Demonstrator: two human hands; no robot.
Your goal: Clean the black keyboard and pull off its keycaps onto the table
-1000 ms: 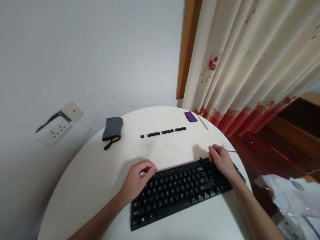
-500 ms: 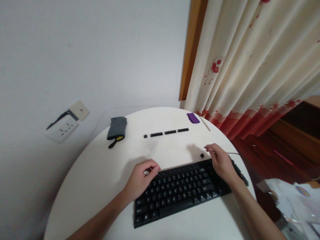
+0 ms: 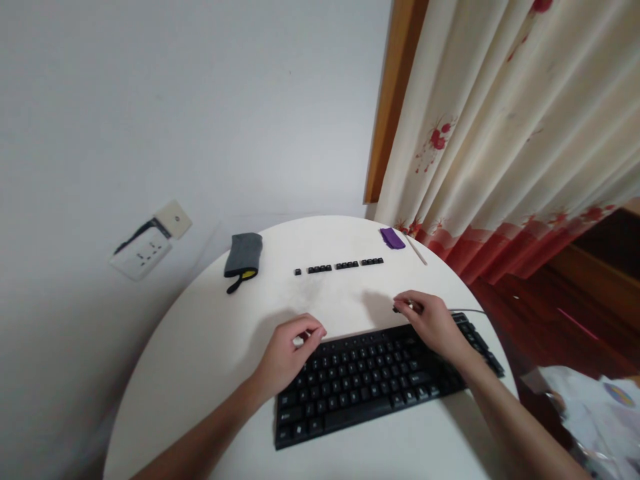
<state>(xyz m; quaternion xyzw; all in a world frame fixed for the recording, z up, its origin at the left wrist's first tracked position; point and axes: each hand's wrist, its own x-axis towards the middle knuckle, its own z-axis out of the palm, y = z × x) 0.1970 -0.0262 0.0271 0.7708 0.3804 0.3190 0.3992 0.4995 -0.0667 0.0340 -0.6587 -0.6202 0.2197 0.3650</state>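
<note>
A black keyboard [image 3: 350, 387] lies slightly slanted on the white round table. My right hand [image 3: 425, 319] is over its upper right part, thumb and finger closed on a small black keycap [image 3: 395, 309] just beyond the back edge; the fingers cover most of the keycap. At the keyboard's upper left corner, my left hand [image 3: 290, 347] is curled with thumb and index tips touching, and nothing shows between them. Farther back, several loose black keycaps [image 3: 347, 265] stand in a row of short groups, with a single keycap [image 3: 298, 272] at the left end.
A grey pouch [image 3: 243, 253] with a black loop and yellow inside lies at the back left. Purple cloth [image 3: 393, 239] and a thin pale stick [image 3: 416, 250] are at the back right. A cable [image 3: 467, 310] runs off the right side. Wall and curtain stand behind.
My right hand has moved left and closed on the keycap, which lay loose behind the keyboard before. My left hand keeps its pose. The view has shifted slightly.
</note>
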